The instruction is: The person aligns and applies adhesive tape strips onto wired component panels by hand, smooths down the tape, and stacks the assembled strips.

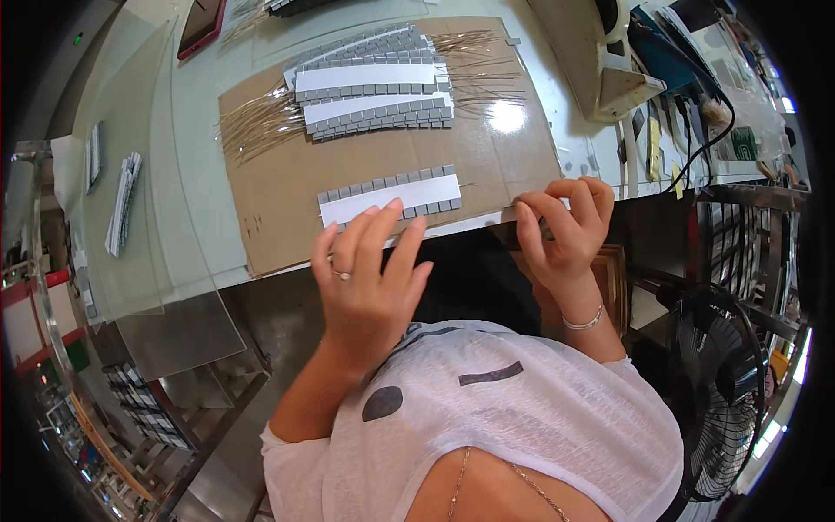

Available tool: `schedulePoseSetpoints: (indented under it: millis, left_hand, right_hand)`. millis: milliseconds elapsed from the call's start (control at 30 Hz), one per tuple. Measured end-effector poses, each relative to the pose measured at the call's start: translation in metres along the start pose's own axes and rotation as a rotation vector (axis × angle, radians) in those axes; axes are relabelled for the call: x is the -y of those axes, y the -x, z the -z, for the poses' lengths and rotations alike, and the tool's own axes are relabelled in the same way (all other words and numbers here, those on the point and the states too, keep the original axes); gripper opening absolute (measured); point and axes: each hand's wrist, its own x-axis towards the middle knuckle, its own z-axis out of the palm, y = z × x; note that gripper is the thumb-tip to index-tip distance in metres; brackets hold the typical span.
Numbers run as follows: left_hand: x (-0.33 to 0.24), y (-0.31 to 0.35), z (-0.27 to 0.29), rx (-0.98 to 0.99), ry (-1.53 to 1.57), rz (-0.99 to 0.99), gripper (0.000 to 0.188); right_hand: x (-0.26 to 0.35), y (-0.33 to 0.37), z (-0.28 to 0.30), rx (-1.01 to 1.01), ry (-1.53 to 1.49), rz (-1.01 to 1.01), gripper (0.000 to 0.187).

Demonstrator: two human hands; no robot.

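A single white strip edged with small grey squares (389, 193) lies on a brown cardboard sheet (487, 157) near the table's front edge. My left hand (370, 257) is over its lower edge, fingers apart, with the fingertips at the strip. To the right, past the strip's end, my right hand (567, 228) is closed, thumb and index finger brought close together. What sits between those fingers, if anything, is too small to tell. Farther back on the cardboard lies a pile of similar strips (370, 80), with thin brown wires (252, 126) fanning out from both ends.
A red-edged phone (202, 26) lies at the far left. Several narrow strips (123, 204) rest on the glass at left. A cream-coloured machine (600, 78) stands at the back right, beside black cables (718, 130). A black fan (718, 391) is at my right.
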Motion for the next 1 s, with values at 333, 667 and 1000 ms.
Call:
schedulePoseSetpoints:
  millis: [333, 667, 1000]
  left_hand:
    - [-0.018, -0.003, -0.034, -0.068, -0.044, 0.106, 0.058]
    - [-0.016, -0.002, -0.039, -0.116, -0.016, 0.104, 0.060]
    - [-0.012, -0.002, -0.045, -0.189, -0.060, 0.102, 0.029]
  right_hand:
    - [0.033, -0.007, -0.033, 0.110, -0.178, 0.010, 0.047]
    - [0.021, -0.003, -0.035, 0.030, -0.314, 0.056, 0.043]
    - [0.059, -0.089, -0.042, 0.267, -0.399, 0.362, 0.024]
